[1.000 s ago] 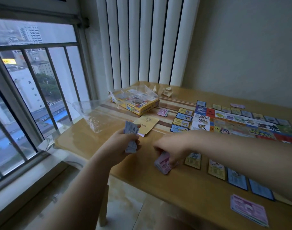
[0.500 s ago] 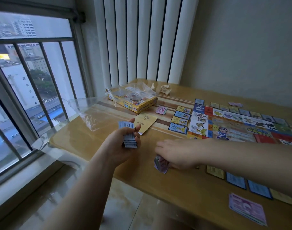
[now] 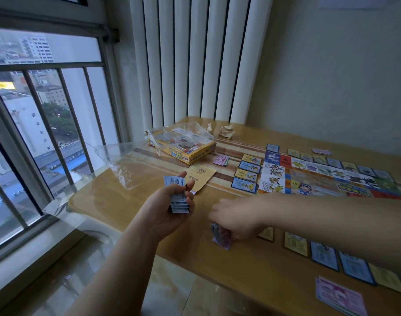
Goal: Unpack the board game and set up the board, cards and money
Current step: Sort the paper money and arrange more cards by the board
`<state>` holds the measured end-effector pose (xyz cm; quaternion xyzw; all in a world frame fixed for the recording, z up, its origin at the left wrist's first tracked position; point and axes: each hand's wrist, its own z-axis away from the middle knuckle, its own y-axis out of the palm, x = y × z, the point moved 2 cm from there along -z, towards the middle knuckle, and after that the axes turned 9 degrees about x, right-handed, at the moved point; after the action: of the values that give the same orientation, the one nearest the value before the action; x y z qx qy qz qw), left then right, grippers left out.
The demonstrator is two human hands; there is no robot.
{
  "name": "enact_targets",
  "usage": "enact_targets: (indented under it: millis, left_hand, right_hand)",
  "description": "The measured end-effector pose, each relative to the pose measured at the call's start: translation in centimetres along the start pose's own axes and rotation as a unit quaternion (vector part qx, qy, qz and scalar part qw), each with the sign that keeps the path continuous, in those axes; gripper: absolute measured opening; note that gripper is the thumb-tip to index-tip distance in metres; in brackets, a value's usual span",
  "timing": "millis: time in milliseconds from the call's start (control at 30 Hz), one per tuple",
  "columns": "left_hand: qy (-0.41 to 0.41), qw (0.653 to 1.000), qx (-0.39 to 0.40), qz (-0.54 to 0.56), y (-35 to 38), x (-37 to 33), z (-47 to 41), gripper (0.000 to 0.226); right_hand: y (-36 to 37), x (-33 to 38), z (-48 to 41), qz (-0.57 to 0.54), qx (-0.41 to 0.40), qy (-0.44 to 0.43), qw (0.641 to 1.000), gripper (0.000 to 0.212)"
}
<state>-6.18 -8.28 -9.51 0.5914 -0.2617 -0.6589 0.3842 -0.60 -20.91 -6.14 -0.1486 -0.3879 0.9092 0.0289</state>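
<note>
Board (image 3: 320, 181) on table (image 3: 117, 201) by window (image 3: 46, 110) | left fingers (image 3: 190, 200) hold blue notes (image 3: 174, 182) | right fingers (image 3: 217, 215) grip purple stack (image 3: 220, 236)

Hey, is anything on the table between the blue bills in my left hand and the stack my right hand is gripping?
Nothing visible. Only bare tabletop lies between the blue bills in the left hand and the purple-pink stack under the right hand. The yellow leaflet sits farther back, clear of that gap.

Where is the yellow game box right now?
In the head view, the yellow game box sits at the table's far left corner, below the radiator, with the yellow leaflet just in front of it.
</note>
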Motion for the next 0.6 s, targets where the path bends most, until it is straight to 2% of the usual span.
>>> enact_targets:
  millis: [300, 467, 600]
  left_hand:
    - [-0.008, 1.000, -0.001, -0.002, 0.51, 0.24, -0.07, 0.041]
    - [-0.003, 1.000, -0.003, -0.003, 0.61, -0.14, 0.07, 0.038]
    - [0.002, 1.000, -0.003, -0.001, 0.53, -0.31, 0.03, 0.038]
  right_hand:
    - [0.01, 0.09, 0.22, 0.006, -0.001, -0.019, 1.000, 0.038]
    - [0.07, 0.23, 0.43, 0.081, -0.019, -0.040, 0.996, 0.047]
    - [0.01, -0.18, 0.78, 0.074, -0.052, -0.051, 0.995, 0.053]
